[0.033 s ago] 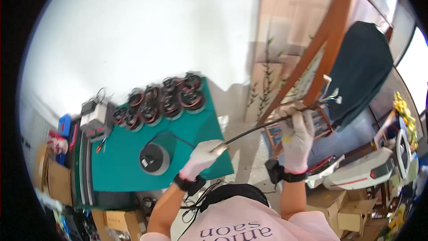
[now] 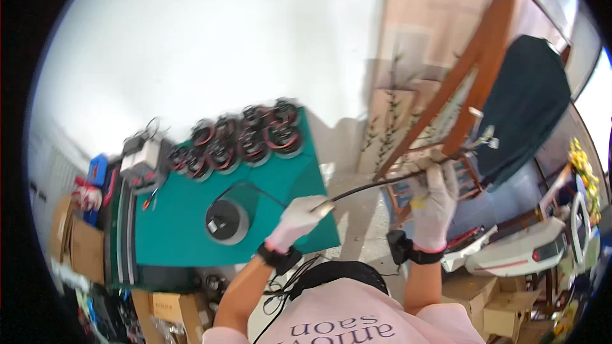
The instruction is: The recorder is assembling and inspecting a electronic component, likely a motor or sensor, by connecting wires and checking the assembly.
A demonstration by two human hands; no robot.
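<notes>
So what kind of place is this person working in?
Probably a small workshop or repair bench: a green work mat carries rows of round wound coils, cardboard boxes sit around, and both gloved hands hold a dark cable.

Thin dark cable (image 2: 376, 186), stretched taut

A green-topped table (image 2: 191, 229) carries a black wire spool (image 2: 226, 220) and a row of round motors (image 2: 239, 140).

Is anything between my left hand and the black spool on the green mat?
Nothing visible. The left hand pinches the cable over the mat's near edge, and only bare mat and the thin black wire lie between it and the spool.
</notes>
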